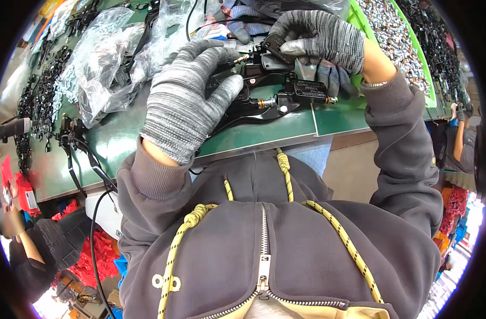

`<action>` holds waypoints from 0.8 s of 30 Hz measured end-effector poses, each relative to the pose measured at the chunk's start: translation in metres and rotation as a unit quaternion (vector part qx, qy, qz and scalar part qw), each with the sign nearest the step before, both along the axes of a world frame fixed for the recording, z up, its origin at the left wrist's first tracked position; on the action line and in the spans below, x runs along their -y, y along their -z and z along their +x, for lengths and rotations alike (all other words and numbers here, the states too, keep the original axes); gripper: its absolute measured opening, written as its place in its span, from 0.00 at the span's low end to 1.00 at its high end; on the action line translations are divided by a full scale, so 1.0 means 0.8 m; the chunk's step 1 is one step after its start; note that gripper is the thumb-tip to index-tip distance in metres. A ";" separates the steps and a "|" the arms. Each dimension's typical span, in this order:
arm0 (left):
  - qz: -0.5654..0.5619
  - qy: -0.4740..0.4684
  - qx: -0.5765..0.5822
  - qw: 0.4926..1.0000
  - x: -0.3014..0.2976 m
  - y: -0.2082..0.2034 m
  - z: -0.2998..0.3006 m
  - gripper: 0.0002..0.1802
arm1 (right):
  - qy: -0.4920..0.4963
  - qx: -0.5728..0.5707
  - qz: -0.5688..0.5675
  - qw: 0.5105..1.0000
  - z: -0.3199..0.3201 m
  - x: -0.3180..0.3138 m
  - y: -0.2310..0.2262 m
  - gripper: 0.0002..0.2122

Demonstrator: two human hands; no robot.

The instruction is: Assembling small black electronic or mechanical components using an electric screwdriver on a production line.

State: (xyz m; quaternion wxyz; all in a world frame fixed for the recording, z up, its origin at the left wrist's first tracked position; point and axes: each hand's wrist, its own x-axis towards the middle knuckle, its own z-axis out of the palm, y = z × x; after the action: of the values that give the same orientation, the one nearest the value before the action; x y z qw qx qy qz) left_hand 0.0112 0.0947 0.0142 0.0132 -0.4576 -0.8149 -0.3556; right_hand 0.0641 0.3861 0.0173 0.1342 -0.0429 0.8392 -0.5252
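Several black brake lever assemblies lie together on the green table in front of me, each with a rectangular reservoir; one assembly [285, 104] is nearest to me. My right hand [328, 40], in a grey striped glove, pinches a small black rectangular reservoir cover [276, 47] above the rear assembly. My left hand [187, 98], gloved the same way, curls thumb and fingers about the left end of an assembly; its palm hides part of the grip. A reservoir cover [311, 90] sits on the near assembly, beside a brass-coloured fitting [331, 100].
Blue-and-grey gloved fingers [333, 77] and a striped glove [246, 22] show across the table [285, 126]. A lime-green tray [426, 80] of small metal parts stands right. Clear plastic bags [107, 64] and black levers [75, 138] lie left. Another person [43, 250] is at lower left.
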 end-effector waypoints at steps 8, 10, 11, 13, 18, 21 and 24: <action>-0.021 0.012 -0.055 0.998 -0.010 0.014 0.010 0.18 | 0.039 0.000 0.067 0.997 0.004 0.017 -0.016 0.12; -0.029 0.006 -0.049 0.998 -0.007 0.014 0.011 0.18 | 0.036 0.006 0.132 0.991 0.009 0.041 -0.054 0.11; -0.034 0.009 -0.042 0.999 -0.010 0.015 0.011 0.18 | 0.042 0.014 0.200 0.979 0.014 0.044 -0.065 0.10; -0.024 0.015 -0.034 0.999 -0.014 0.021 0.011 0.18 | 0.069 0.034 0.201 0.976 0.003 0.026 -0.026 0.11; -0.005 0.012 -0.070 0.997 -0.011 0.032 0.005 0.19 | 0.103 0.052 0.264 0.958 0.002 0.044 -0.024 0.12; -0.028 0.015 -0.050 0.998 -0.007 0.025 0.007 0.17 | 0.059 -0.063 0.245 0.966 0.000 0.032 -0.011 0.13; 0.032 -0.019 0.036 0.999 0.008 0.017 0.009 0.16 | 0.108 -0.059 0.195 0.973 -0.019 0.035 -0.028 0.10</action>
State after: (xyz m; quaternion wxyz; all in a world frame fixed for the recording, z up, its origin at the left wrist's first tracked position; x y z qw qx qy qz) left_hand 0.0180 0.0884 0.0005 0.0051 -0.4278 -0.8118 -0.3975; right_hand 0.0489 0.3578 0.0397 0.0332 0.0440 0.9314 -0.3599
